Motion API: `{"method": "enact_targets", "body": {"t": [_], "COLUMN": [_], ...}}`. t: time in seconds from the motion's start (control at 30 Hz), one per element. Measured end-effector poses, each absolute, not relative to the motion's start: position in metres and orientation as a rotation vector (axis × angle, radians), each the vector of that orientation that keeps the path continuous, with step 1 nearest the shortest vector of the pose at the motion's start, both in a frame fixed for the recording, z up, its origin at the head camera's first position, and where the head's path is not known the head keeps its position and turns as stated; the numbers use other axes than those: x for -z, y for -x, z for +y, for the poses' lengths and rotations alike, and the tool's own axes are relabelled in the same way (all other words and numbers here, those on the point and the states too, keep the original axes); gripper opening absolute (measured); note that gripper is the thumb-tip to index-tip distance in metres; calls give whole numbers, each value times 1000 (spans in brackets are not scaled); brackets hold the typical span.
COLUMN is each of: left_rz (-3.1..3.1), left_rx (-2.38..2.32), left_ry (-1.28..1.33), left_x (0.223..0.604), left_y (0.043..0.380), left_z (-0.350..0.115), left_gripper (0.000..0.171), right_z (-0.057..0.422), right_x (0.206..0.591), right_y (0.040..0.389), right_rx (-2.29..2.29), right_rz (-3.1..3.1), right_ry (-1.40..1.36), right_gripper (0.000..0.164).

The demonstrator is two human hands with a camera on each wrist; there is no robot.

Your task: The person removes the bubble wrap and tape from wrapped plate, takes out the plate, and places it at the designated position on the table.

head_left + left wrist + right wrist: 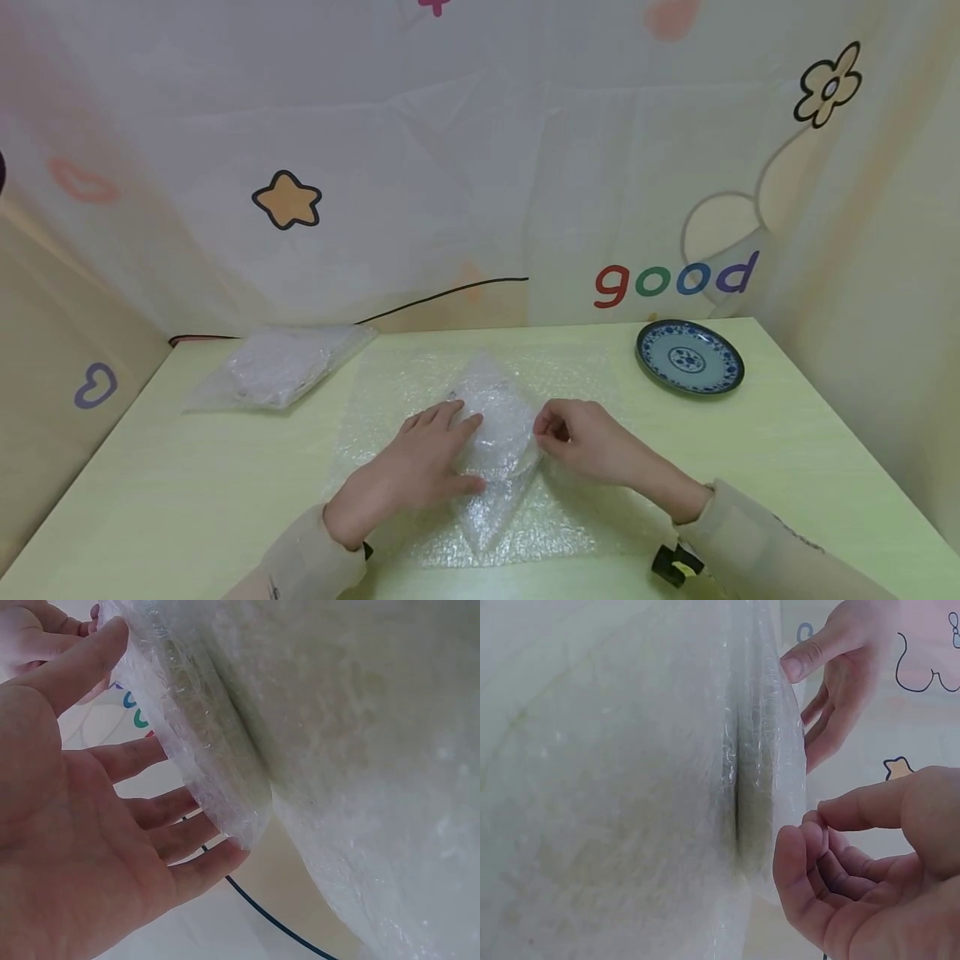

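A sheet of bubble wrap (555, 521) lies flat on the table, and a folded bubble wrap bundle (498, 417) rests on its middle. A round outline shows faintly through the bundle's layers. My left hand (427, 462) rests with spread, fairly straight fingers along the bundle's left side; its palm (82, 847) faces the left wrist camera. At the right edge, my right hand (588, 437) pinches the bubble wrap between thumb and curled fingertips. Up close, the right fingers (795, 870) hide most of the pinched spot.
A blue-patterned plate (690, 358) with a dark rim sits at the back right of the table (195, 492). Another clear-wrapped package (281, 367) lies at the back left. A printed curtain (450, 167) hangs directly behind the table.
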State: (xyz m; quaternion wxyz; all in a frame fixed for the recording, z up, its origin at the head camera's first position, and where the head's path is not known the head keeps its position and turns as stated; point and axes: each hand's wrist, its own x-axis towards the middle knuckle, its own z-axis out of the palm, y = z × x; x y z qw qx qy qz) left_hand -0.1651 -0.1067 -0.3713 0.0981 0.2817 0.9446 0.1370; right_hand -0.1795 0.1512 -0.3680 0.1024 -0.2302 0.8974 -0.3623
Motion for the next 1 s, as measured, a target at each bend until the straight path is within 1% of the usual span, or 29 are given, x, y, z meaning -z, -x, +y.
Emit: {"method": "enact_targets", "body": {"t": [0.2, 0.43, 0.77, 1.0], "left_rz": [2745, 2722, 2836, 2874], "left_rx": [-440, -494, -395, -374], "left_ry": [-812, -805, -812, -797], "left_x": [369, 368, 379, 378], "left_y": [166, 165, 164, 163], "left_z": [-110, -112, -104, -101], "left_gripper": [79, 69, 72, 75], "right_z": [153, 154, 155, 156], "right_x": [366, 362, 360, 361], "right_y": [180, 180, 181, 184], "right_rx": [1115, 1071, 1069, 1221], "right_rz": [2631, 2607, 2554, 2444], "right_ry": [668, 592, 617, 573], "right_gripper": [7, 5, 6, 10]}}
